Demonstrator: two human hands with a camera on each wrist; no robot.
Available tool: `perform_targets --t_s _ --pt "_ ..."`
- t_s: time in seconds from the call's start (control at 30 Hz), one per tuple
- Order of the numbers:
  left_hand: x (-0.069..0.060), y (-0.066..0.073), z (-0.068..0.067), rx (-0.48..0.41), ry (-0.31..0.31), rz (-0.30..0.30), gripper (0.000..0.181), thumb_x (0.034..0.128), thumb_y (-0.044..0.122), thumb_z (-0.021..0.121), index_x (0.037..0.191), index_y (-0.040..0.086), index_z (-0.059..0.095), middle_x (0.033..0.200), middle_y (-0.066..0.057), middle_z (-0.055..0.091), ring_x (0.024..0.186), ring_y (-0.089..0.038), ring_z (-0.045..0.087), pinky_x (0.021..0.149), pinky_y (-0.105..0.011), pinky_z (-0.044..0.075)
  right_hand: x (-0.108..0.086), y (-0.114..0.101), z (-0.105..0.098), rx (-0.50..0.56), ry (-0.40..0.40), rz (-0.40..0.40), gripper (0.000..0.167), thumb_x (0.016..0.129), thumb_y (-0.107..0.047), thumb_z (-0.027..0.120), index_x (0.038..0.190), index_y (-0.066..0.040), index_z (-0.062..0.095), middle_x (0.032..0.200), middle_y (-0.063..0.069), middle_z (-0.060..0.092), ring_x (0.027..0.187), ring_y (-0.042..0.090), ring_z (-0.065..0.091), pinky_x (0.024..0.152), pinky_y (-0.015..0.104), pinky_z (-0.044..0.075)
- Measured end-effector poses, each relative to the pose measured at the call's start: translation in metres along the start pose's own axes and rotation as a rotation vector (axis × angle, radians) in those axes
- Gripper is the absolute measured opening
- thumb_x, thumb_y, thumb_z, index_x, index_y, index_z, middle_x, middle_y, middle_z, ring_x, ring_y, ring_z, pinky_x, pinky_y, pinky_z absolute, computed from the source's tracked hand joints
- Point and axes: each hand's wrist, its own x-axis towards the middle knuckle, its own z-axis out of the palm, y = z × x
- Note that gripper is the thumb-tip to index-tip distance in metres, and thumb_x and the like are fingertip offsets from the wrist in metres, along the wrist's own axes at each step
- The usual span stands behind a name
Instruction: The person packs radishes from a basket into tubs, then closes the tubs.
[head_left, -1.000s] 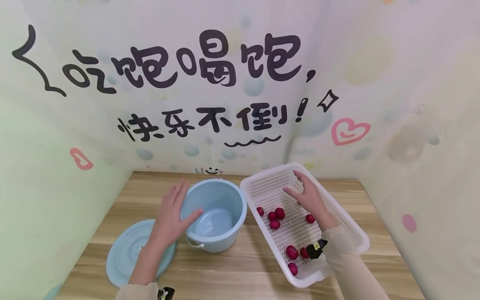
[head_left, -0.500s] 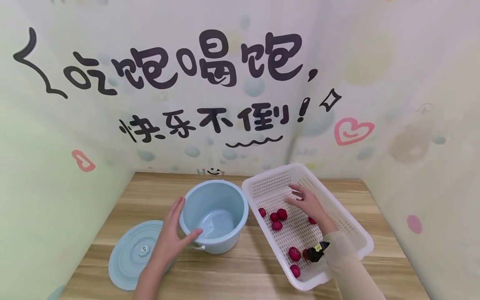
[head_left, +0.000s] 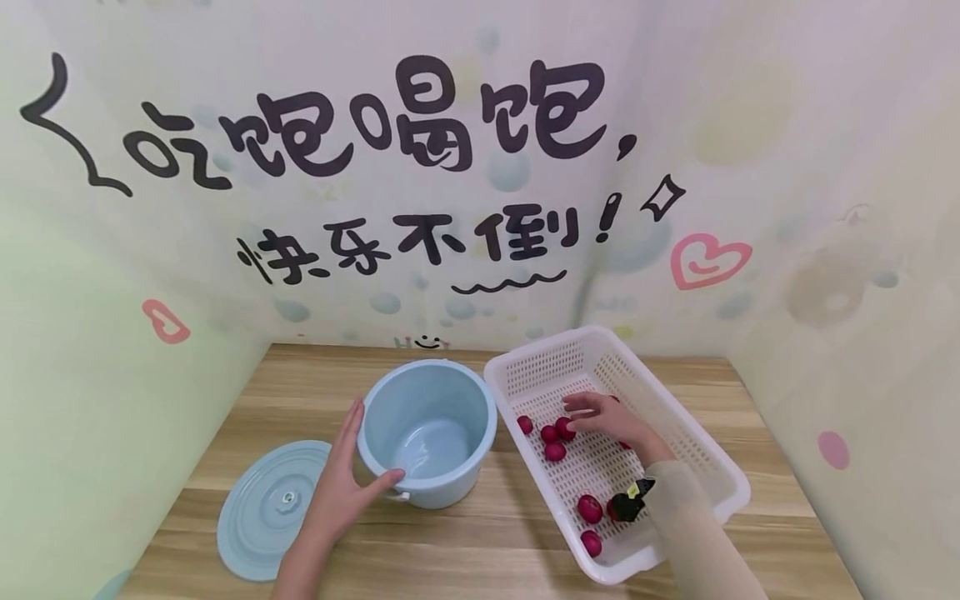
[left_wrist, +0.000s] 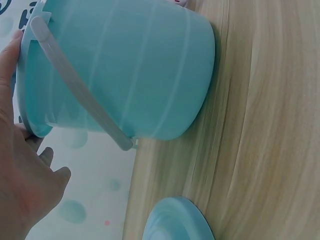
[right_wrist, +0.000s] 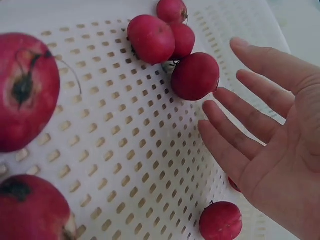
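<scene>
A light blue plastic bucket (head_left: 450, 493) stands upright on the table, its inside bare. My left hand (head_left: 341, 492) touches its left rim, thumb and fingers spread; the bucket's pale handle (left_wrist: 80, 90) hangs down its side. To the right, a white perforated basket (head_left: 622, 567) holds several small red radishes (head_left: 555, 452). Over the basket is my right hand (head_left: 618, 423), palm inward and holding nothing. In the right wrist view its extended fingers (right_wrist: 245, 117) are beside a radish (right_wrist: 196, 76); whether they touch is unclear. My right hand and forearm partly hide other radishes.
A round blue lid (head_left: 251, 517) lies flat on the wooden table (head_left: 480, 558), left of the bucket. The basket's left edge is close beside the bucket. A printed fabric wall (head_left: 420, 308) rises behind the table and along both sides.
My right hand has lowered into the basket and moved left towards the clustered radishes. My left hand has settled against the bucket's rim. Bucket, lid and basket stay in place.
</scene>
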Motion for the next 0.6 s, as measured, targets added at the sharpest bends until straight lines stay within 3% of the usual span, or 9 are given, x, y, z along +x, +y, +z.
perform_targets --t_s 0.23,0.6 --pt "-0.0013 0.0011 -0.0018 -0.012 0.000 0.007 0.110 0.0758 0.036 0.084 0.161 0.015 0.018 0.167 -0.015 0.017 0.151 -0.046 0.019 0.115 -0.073 0.023 -0.0017 -0.0027 0.0021 -0.056 -0.027 0.033 0.053 0.091 -0.017 0.070 0.138 0.001 0.054 0.131 0.024 0.062 0.121 0.036 0.059 0.100 0.047 0.053" --pt "-0.0005 0.0016 -0.0026 -0.006 -0.019 -0.014 0.110 0.0767 0.038 0.084 0.161 0.016 0.017 0.168 -0.013 0.015 0.152 -0.045 0.018 0.115 -0.073 0.023 -0.0007 0.0020 0.0043 0.004 -0.036 0.098 0.051 0.089 -0.015 0.073 0.136 -0.001 0.058 0.129 0.019 0.065 0.119 0.030 0.061 0.107 0.049 0.049"
